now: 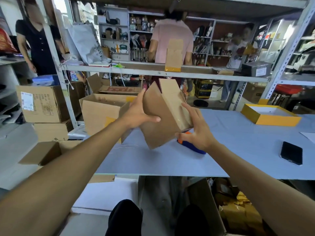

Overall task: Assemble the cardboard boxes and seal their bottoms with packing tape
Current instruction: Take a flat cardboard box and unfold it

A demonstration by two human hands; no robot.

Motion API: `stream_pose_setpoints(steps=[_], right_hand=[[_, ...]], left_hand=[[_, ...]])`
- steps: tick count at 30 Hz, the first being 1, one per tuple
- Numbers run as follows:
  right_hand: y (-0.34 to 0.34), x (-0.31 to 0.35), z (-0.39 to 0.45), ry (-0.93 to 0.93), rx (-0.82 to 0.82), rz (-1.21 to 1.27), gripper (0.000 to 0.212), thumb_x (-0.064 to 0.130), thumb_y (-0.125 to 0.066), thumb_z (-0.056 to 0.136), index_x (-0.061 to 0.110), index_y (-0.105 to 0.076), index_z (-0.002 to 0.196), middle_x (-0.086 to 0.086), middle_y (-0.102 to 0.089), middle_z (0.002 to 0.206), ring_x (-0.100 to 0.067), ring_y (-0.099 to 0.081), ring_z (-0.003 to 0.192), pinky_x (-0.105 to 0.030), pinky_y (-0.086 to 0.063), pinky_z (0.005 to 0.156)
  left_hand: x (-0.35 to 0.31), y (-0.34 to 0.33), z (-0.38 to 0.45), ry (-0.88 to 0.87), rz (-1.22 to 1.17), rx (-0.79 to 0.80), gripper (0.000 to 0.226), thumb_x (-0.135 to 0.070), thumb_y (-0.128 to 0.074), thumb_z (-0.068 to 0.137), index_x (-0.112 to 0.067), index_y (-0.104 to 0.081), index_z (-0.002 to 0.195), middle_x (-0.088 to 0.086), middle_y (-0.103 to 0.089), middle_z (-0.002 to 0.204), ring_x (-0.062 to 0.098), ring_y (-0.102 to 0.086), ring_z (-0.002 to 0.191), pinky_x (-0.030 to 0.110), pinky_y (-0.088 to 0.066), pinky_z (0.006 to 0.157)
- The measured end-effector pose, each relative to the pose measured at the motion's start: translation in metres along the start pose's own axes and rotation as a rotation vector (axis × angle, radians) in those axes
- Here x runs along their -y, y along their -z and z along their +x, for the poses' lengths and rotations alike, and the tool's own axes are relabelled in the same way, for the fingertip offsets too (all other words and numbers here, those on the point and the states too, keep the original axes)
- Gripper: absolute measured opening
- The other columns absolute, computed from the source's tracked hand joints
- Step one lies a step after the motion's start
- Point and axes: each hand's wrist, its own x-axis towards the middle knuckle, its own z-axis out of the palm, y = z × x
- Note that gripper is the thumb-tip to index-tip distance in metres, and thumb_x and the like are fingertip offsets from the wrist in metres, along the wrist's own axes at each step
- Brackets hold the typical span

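So the small cardboard box [163, 114] is up in the air right at the centre of the view, tilted over above the blue-grey table [238, 142], with a strip of clear packing tape [182, 109] shining along the face turned toward 2 o'clock. The left hand [141, 113] grasps its 9 o'clock side, thumb curled across the front panel and fingers reaching up behind toward 12. The right hand [196, 132] is on the 4 o'clock corner, fingers spread and fairly straight, pressing against the taped face rather than wrapping round it. Just under that hand, on the table, there's a blue and orange tape dispenser [190, 145], mostly hidden. Out at 3 o'clock a black phone [291, 155] lies flat, and further back toward 2 sits a yellow tray-like box [271, 114]. At 9 o'clock, off the table edge, a bigger open carton [100, 113] sits with more cartons stacked beyond it. Up at 12, on the metal shelf [153, 71], stands another small box [173, 55] with a yellow band, and people stand behind the shelving.
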Motion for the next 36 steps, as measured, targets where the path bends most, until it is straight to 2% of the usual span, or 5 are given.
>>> stream_pose_setpoints(steps=[5,9,17,30,36], right_hand=[[-0.003,-0.008,0.005,0.005,0.133,-0.004,0.102,0.033,-0.073,0.066,0.042,-0.018,0.151,0.008,-0.02,0.146,-0.016,-0.026,0.132,-0.031,-0.033,0.106],[-0.009,-0.005,0.014,-0.135,0.148,0.2,0.077,0.043,-0.062,0.082,0.044,-0.024,0.15,0.014,-0.026,0.149,-0.01,-0.026,0.136,-0.035,-0.027,0.11],[-0.029,0.0,0.011,-0.319,0.151,0.441,0.062,0.053,-0.058,0.085,0.054,-0.033,0.142,0.005,-0.057,0.132,-0.022,-0.062,0.113,-0.05,-0.057,0.086],[-0.044,-0.014,0.0,-0.216,0.058,0.16,0.037,0.001,-0.051,0.094,0.021,-0.044,0.124,0.004,-0.056,0.097,-0.004,-0.06,0.075,-0.012,-0.046,0.049],[-0.051,-0.043,-0.019,-0.181,0.163,0.093,0.026,0.006,-0.065,0.086,0.022,-0.053,0.101,0.009,-0.058,0.103,-0.004,-0.059,0.084,-0.019,-0.047,0.068]], left_hand=[[-0.009,0.019,0.009,-0.166,0.04,-0.102,0.037,-0.011,-0.084,0.073,-0.01,-0.056,0.097,-0.002,-0.059,0.092,0.018,-0.055,0.092,0.031,-0.044,0.074],[-0.02,0.003,-0.011,-0.394,0.37,-0.053,0.051,-0.016,-0.084,0.069,-0.023,-0.034,0.065,-0.013,-0.042,0.064,0.006,-0.041,0.065,0.033,-0.032,0.059],[0.01,-0.058,-0.053,-0.645,0.73,-0.026,0.023,-0.003,-0.069,0.08,-0.018,-0.052,0.076,0.002,-0.057,0.08,0.023,-0.057,0.067,0.021,-0.014,0.048],[0.014,-0.058,-0.044,-0.564,0.878,-0.212,0.049,-0.018,-0.072,0.082,-0.018,-0.053,0.127,0.011,-0.05,0.113,0.029,-0.053,0.098,0.041,-0.048,0.08],[0.022,-0.063,-0.028,-0.219,0.638,0.273,0.047,-0.064,-0.059,0.087,-0.032,-0.061,0.121,-0.002,-0.052,0.118,0.021,-0.052,0.108,0.038,-0.046,0.083]])
